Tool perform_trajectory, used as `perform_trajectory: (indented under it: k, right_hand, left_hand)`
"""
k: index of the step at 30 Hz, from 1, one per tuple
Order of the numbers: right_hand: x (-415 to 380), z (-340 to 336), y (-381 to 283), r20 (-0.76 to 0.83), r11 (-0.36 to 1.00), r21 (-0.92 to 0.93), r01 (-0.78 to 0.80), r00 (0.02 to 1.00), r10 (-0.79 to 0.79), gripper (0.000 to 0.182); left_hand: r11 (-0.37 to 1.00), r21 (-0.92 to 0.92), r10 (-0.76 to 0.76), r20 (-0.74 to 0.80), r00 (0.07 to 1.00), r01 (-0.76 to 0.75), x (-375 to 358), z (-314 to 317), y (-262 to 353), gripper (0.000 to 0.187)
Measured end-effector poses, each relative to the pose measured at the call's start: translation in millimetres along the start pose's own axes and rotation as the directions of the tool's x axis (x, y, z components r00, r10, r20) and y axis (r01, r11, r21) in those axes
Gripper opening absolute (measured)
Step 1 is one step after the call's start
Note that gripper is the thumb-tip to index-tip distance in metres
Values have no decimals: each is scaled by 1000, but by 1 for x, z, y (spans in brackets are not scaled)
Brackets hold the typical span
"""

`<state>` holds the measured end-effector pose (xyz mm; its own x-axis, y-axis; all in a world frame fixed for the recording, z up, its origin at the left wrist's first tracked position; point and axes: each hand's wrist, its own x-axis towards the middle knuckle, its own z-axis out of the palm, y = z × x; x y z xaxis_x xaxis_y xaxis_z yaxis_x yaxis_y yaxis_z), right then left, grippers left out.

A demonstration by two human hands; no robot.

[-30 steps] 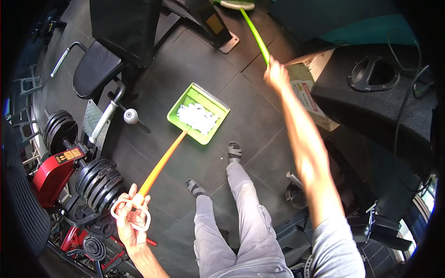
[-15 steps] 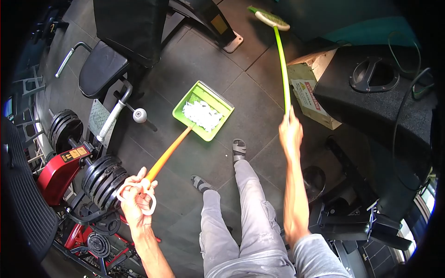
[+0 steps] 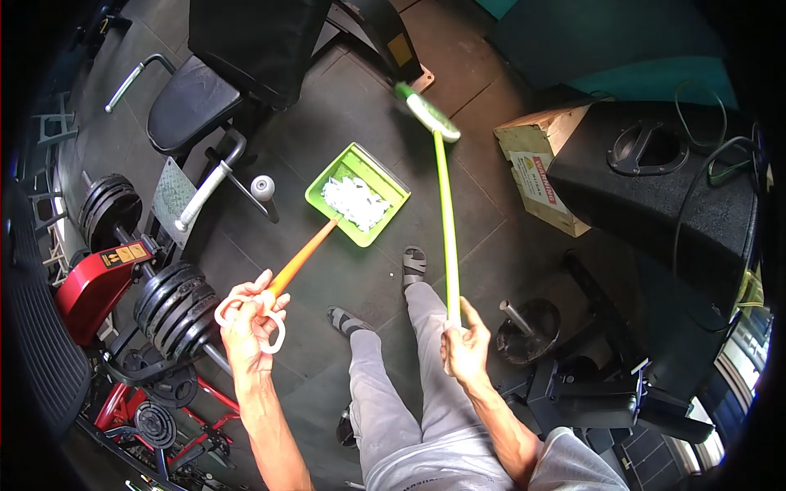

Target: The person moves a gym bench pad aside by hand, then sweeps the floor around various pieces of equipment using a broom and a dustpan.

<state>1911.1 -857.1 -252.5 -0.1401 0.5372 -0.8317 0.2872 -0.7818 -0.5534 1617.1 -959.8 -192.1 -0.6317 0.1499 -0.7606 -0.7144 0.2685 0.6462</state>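
Observation:
My left hand (image 3: pixel 251 319) is closed around the pale looped grip of a long-handled dustpan (image 3: pixel 318 196), whose orange handle slopes up from its green pan. The pan rests on the dark floor, holding a heap of white scraps (image 3: pixel 357 204) that look like torn paper. On the right, my right hand (image 3: pixel 467 342) is wrapped round the lower end of a broom's bright green handle (image 3: pixel 447 229). The broom head (image 3: pixel 430 116), white with green bristles, is slightly blurred, beyond the pan and to its right. A tiny white speck (image 3: pixel 391 275) lies near my foot.
Weight plates (image 3: pixel 176 311) on a red machine stand at the left. A padded bench seat (image 3: pixel 192 106) is ahead on the left. To the right are a wooden block (image 3: pixel 547 176) with a warning label, a black machine body (image 3: pixel 655 204) and another plate (image 3: pixel 532 327).
My right hand has come down and left with the broom, and its head has swung nearer the dustpan. My left hand and the dustpan are nearly where they were.

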Motion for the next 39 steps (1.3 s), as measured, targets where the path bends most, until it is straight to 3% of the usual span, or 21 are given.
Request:
perform_trajectory:
  k: [1,3,5,7,8,9,12,13,14,15,17,19,23,24,29,30,32,35,36,38,39]
  right_hand:
    - [-1,-1,-10,-11,999,-46,29,1000,-29,51]
    - [43,-13,14,21,847,-287,448,887,-462,52]
    - [102,-6,-19,-72,833,-473,287,930,-361,53]
    - [214,-14,-1,-139,633,-661,402,764,-630,51]
    - [230,1,-43,-216,782,-566,263,868,-448,48]
    - [271,3,-49,-266,867,-467,171,908,-322,44]
    - [295,46,-36,-298,801,-538,263,829,-472,43]
    - [287,52,-26,-268,879,-403,253,886,-378,43]
    - [274,52,-14,-231,903,-400,159,936,-267,41]
    - [238,55,-11,-184,944,-285,167,957,-225,38]
    - [173,51,30,-67,860,-386,334,920,-387,49]
    - [93,39,54,21,849,-424,316,940,-340,56]
    - [-39,-12,41,192,891,-453,-6,976,104,59]
    - [-56,-27,26,216,872,-423,-247,907,362,58]
    - [-137,-62,21,114,886,-427,-180,961,251,51]
    - [-140,-65,24,97,871,-484,-82,984,147,49]
    - [-120,-70,26,89,856,-507,98,994,-61,47]
    - [-53,-67,46,-17,846,-506,168,979,-205,46]
    - [-38,-59,37,-72,873,-488,-3,997,-37,49]
    - [-16,-44,84,-217,850,-526,25,962,-163,50]
    - [-14,-40,101,-237,856,-511,-74,970,-57,51]
  left_hand:
    - [1000,9,-2,1,1000,2,0,-1,0,22]
    - [1000,7,-3,3,1000,3,-1,-2,1,23]
    - [1000,4,1,2,1000,-1,-2,-2,1,24]
    - [1000,16,16,22,1000,-16,0,-5,-2,23]
    - [1000,15,23,32,999,-24,0,-4,-2,22]
    - [999,15,31,43,999,-32,-1,-3,-2,21]
    - [1000,-1,17,66,998,-17,7,-5,-3,21]
    - [1000,-9,2,60,998,-1,7,-4,-1,23]
    - [1000,-18,2,65,998,-1,6,-1,-2,23]
    - [1000,-27,5,67,998,-3,6,3,-2,23]
    - [1000,-20,7,63,998,-6,6,4,0,22]
    - [1000,0,0,66,998,0,11,6,2,22]
    - [999,45,-3,64,998,0,11,13,7,21]
    - [998,59,-4,71,997,0,13,14,8,21]
    - [997,75,-29,117,993,20,16,8,13,21]
    - [996,88,-29,138,990,17,17,5,14,22]
    - [996,84,-10,156,988,-4,19,1,11,22]
    - [994,100,17,182,983,-36,19,1,8,21]
    - [995,92,9,209,978,-29,20,1,9,20]
    - [995,99,-14,223,975,-8,19,1,8,21]
    - [989,145,7,213,977,-39,20,2,4,27]
